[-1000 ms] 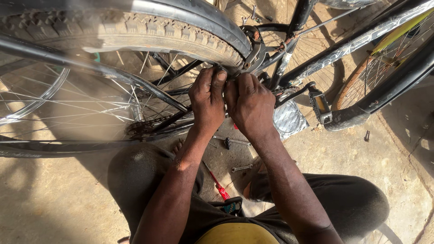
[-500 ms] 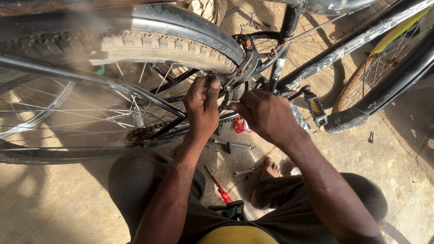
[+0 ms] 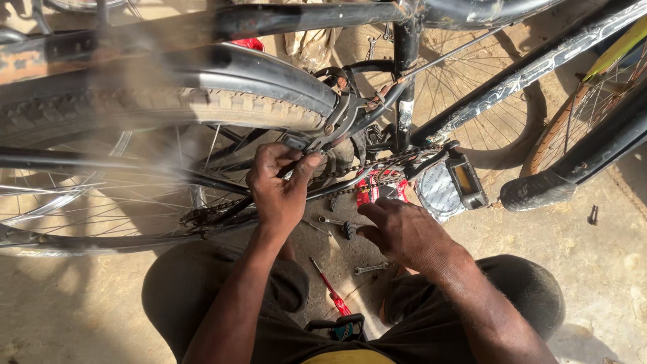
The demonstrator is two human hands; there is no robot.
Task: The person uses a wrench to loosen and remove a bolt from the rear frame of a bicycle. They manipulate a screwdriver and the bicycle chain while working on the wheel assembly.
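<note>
A black bicycle stands in front of me, its rear tyre with a black mudguard across the upper left. My left hand pinches a small metal part of the rear brake beside the tyre. My right hand hangs lower, fingers curled over a small dark tool on the ground; whether it grips it is unclear. The chain runs between both hands toward the pedal.
On the concrete lie a red-handled screwdriver, a small spanner and a red packet. Another bicycle's wheel stands at right. My knees are drawn up at the bottom of the view.
My right hand has left the brake area and dropped down to the tools on the ground. My left hand has stayed on the brake part. The view has shifted lower.
</note>
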